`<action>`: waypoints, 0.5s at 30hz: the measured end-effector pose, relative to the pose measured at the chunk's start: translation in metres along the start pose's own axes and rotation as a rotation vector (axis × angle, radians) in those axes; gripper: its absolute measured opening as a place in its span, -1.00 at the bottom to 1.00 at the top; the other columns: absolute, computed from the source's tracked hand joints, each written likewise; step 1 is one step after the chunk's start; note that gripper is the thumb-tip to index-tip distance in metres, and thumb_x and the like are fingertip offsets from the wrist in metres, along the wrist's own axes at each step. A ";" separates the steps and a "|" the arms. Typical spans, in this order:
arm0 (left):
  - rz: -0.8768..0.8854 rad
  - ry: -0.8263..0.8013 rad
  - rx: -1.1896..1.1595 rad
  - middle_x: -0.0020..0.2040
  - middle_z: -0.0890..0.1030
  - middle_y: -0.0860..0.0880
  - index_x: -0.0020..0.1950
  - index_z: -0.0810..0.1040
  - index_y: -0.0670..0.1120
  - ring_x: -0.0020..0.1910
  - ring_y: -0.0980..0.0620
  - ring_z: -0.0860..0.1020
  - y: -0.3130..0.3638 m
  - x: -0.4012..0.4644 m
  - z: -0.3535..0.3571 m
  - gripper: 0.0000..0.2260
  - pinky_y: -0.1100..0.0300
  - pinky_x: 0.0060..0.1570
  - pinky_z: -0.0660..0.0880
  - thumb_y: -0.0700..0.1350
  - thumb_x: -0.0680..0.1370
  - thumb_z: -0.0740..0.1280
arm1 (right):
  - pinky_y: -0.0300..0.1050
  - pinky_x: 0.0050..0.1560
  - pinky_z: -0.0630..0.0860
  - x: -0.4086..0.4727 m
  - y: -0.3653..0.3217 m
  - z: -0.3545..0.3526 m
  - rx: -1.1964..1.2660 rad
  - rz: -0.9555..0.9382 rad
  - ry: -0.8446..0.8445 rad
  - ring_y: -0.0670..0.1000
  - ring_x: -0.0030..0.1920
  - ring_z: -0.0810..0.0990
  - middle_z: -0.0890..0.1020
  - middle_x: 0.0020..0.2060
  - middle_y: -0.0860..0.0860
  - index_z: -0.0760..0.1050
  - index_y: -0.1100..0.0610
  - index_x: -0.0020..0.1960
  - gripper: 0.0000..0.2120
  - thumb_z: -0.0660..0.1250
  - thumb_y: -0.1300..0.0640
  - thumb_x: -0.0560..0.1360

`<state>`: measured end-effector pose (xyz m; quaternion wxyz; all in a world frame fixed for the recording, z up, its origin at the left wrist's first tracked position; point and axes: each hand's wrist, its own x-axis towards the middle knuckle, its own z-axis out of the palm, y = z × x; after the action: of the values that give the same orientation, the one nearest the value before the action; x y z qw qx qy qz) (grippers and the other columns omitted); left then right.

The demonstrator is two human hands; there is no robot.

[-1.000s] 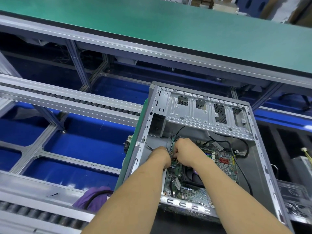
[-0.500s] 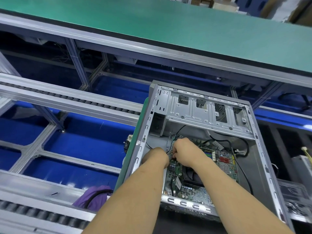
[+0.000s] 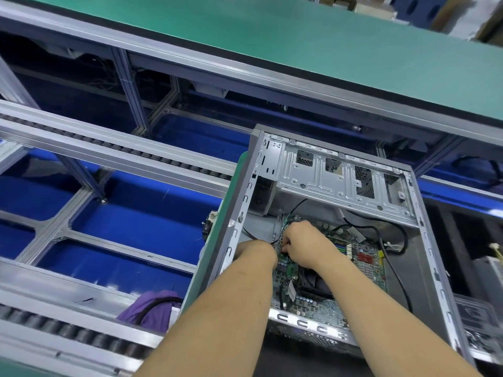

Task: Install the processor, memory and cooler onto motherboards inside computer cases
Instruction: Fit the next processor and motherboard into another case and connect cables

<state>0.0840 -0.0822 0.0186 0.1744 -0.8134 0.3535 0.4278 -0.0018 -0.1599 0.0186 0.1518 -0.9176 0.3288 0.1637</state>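
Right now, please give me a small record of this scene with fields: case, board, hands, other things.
case: open metal computer case, lying on its side
board: green motherboard inside, black cooler mounted
left hand: at the board's left edge, fingers hidden
right hand: fingers curled, pinching something small on the board
other: black cable; purple cloth

An open grey metal computer case (image 3: 424,240) lies on its side, green motherboard (image 3: 362,257) flat inside, black cooler fan (image 3: 317,284) mounted at its centre.
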 end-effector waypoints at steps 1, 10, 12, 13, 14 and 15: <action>0.003 -0.007 -0.002 0.30 0.50 -0.05 0.42 0.42 -0.04 0.25 -0.08 0.49 0.000 -0.001 0.000 -0.65 0.04 -0.04 0.36 0.07 0.68 0.17 | 0.03 -0.12 0.64 -0.001 0.000 0.000 -0.014 -0.002 -0.001 0.13 -0.19 0.64 0.66 -0.21 0.15 0.65 0.27 -0.07 -0.92 0.39 0.28 0.56; 0.019 -0.005 0.007 0.24 0.53 -0.03 0.33 0.48 -0.01 0.25 -0.04 0.52 -0.001 -0.004 -0.001 -0.74 0.09 0.16 0.47 -0.08 0.64 0.24 | -0.10 -0.36 0.27 -0.001 -0.017 0.000 -0.140 -0.019 -0.007 0.08 -0.42 0.30 0.31 -0.44 0.10 0.21 0.15 -0.39 -0.63 0.28 0.42 0.45; 0.031 -0.003 0.007 0.24 0.53 -0.04 0.32 0.49 -0.02 0.25 -0.05 0.52 -0.002 -0.004 -0.001 -0.74 0.10 0.19 0.47 -0.11 0.63 0.24 | -0.08 -0.34 0.33 -0.001 -0.020 0.001 -0.140 0.010 0.001 0.09 -0.40 0.37 0.33 -0.42 0.09 0.23 0.15 -0.38 -0.66 0.27 0.44 0.42; 0.029 -0.021 0.015 0.26 0.52 -0.04 0.32 0.49 -0.02 0.26 -0.05 0.52 -0.003 -0.005 -0.002 -0.73 0.07 0.24 0.47 -0.12 0.63 0.24 | -0.07 -0.31 0.37 0.001 -0.021 0.002 -0.140 0.027 0.011 0.12 -0.36 0.43 0.35 -0.41 0.09 0.24 0.16 -0.36 -0.67 0.27 0.44 0.42; 0.031 -0.024 0.019 0.28 0.52 -0.04 0.32 0.49 -0.02 0.26 -0.06 0.52 -0.003 -0.004 -0.001 -0.73 0.04 0.28 0.47 -0.12 0.62 0.24 | -0.06 -0.29 0.40 0.001 -0.022 0.002 -0.134 0.035 0.013 0.15 -0.31 0.46 0.36 -0.40 0.08 0.25 0.16 -0.35 -0.68 0.27 0.44 0.42; 0.038 -0.022 0.019 0.29 0.52 -0.04 0.32 0.49 -0.02 0.26 -0.06 0.52 -0.003 -0.003 -0.002 -0.73 0.02 0.29 0.46 -0.13 0.62 0.24 | -0.05 -0.28 0.41 0.001 -0.024 0.002 -0.131 0.038 0.011 0.17 -0.28 0.48 0.36 -0.39 0.08 0.24 0.16 -0.34 -0.69 0.27 0.44 0.43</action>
<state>0.0859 -0.0794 0.0223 0.1780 -0.8002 0.3708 0.4365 0.0140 -0.1421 0.0201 0.0865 -0.9201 0.3353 0.1829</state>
